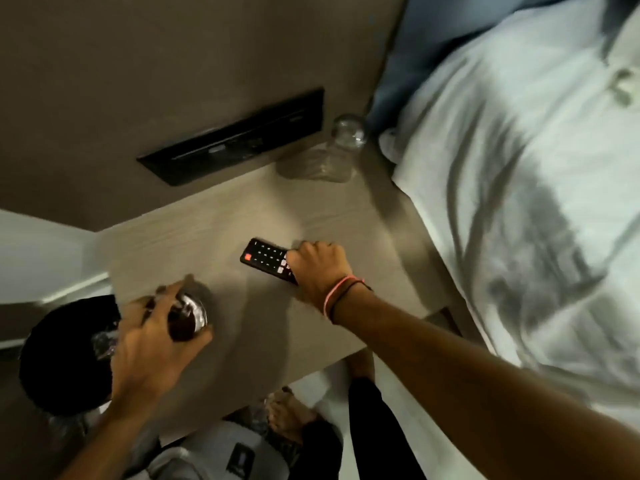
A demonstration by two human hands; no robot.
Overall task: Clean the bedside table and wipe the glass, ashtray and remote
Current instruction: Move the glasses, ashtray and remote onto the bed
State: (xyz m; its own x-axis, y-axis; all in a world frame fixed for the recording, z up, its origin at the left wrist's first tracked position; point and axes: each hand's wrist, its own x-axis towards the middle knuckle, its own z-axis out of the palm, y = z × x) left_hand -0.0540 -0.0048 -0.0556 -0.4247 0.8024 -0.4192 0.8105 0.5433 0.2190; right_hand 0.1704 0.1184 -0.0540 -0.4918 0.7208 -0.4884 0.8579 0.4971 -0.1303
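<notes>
Black and slim, the remote (266, 259) lies flat near the middle of the pale wood-grain bench (194, 237), its face up with rows of small light buttons and one red button at the far corner. The right hand (320, 268), with pink and dark bands at the wrist, has its fingers curled over the near end of the remote, closed on it. At the front left edge of the bench sits the ashtray (188, 315), round and shiny with a dark inside; the left hand (152, 336) is clasped around it, fingers over the far rim and thumb on the near side. The glass (320, 155), clear and blurred, lies at the back of the bench next to the bed (519, 202), well apart from both hands.
</notes>
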